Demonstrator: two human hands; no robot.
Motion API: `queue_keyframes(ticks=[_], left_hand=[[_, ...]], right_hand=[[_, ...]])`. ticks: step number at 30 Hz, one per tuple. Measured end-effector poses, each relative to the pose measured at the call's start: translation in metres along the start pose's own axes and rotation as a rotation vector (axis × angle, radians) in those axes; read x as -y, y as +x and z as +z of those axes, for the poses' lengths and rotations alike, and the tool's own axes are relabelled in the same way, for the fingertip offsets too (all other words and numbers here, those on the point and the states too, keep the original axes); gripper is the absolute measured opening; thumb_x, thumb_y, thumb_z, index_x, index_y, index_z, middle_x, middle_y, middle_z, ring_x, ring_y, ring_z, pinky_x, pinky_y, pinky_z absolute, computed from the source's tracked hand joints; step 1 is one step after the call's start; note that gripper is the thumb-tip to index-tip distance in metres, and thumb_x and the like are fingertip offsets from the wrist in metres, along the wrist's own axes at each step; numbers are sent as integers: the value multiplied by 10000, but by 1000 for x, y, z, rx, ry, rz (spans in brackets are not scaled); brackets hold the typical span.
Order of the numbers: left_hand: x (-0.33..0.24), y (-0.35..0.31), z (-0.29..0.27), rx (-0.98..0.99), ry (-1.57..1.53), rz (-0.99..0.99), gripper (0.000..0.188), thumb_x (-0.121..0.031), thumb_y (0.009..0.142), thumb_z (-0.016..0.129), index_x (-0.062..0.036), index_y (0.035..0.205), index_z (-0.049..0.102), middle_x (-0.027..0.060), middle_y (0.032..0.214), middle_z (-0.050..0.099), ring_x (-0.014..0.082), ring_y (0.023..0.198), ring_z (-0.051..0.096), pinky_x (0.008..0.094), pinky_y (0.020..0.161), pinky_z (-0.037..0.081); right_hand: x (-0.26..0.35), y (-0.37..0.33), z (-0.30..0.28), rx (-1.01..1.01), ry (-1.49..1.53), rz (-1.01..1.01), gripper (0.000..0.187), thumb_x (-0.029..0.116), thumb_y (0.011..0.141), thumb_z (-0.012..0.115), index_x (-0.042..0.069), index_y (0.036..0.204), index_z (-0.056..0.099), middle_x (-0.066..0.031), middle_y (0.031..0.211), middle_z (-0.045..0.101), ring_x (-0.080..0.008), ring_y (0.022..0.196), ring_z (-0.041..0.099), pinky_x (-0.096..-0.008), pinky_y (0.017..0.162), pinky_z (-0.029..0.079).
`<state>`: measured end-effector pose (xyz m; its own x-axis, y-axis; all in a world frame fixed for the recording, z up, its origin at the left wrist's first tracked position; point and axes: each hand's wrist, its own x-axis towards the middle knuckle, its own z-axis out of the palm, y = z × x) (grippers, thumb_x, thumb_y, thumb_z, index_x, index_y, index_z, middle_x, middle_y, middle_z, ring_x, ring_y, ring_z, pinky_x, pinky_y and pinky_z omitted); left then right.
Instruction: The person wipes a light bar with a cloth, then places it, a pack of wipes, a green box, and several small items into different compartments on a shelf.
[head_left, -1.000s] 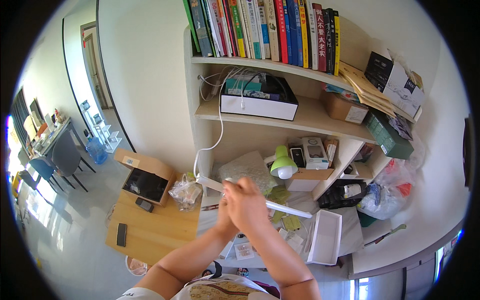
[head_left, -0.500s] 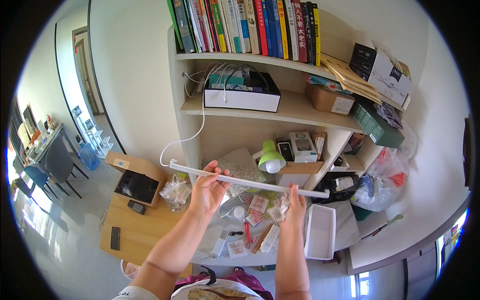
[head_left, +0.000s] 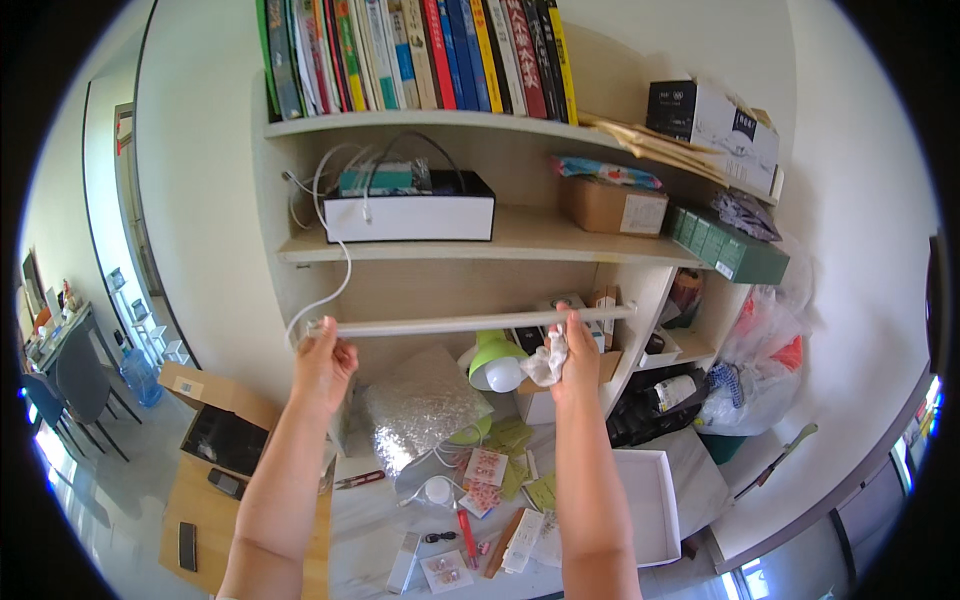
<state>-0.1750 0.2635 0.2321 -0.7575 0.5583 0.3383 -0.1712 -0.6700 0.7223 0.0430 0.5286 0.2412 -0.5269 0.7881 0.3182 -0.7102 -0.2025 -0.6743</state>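
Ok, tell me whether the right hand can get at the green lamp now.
Probably not: the right hand holds the white bar and a crumpled white wad, though the green lamp looks near.

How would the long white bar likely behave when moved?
Probably stiff: the white bar runs straight between the left hand and right hand without visible sag. Likely light for its length, given its slim profile. The white cable near its left end might drag if attached.
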Motion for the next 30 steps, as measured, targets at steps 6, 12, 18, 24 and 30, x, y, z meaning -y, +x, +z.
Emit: queue_keyframes(ticks=[6,12,18,24,30], left_hand=[[15,23,19,-69,-121,234,101,-196,887,614,-102,902,579,43,872,618,150,801,607,239,702,528],[20,43,1,-48,-159,301,123,-179,898,597,-88,974,563,57,958,619,182,875,612,277,747,523],[20,55,-6,-124,-165,336,174,-196,886,619,-90,1013,565,40,973,614,178,901,605,276,755,511],[15,64,1,-184,-179,355,194,-199,877,633,-87,1023,571,37,980,610,172,897,603,270,750,504],[9,66,-13,-199,-158,348,147,-192,883,624,-94,985,582,28,924,620,171,877,609,296,782,509]], right_hand=[[-15,41,-14,31,36,-36,327,251,894,611,31,1136,593,-15,813,594,-87,707,534,-227,609,439],[-15,60,-14,104,8,-24,271,262,875,637,52,1047,637,-31,830,631,-74,698,539,-222,595,431],[-14,75,-11,143,-37,-33,290,283,853,664,52,1027,644,-34,814,635,-76,650,532,-222,574,426],[-8,82,-1,130,-38,-46,293,286,834,687,55,1011,647,-24,793,634,-75,607,513,-224,547,421],[-21,93,-1,155,-40,-62,327,297,808,711,49,1009,643,-36,796,639,-87,611,520,-230,548,427]])
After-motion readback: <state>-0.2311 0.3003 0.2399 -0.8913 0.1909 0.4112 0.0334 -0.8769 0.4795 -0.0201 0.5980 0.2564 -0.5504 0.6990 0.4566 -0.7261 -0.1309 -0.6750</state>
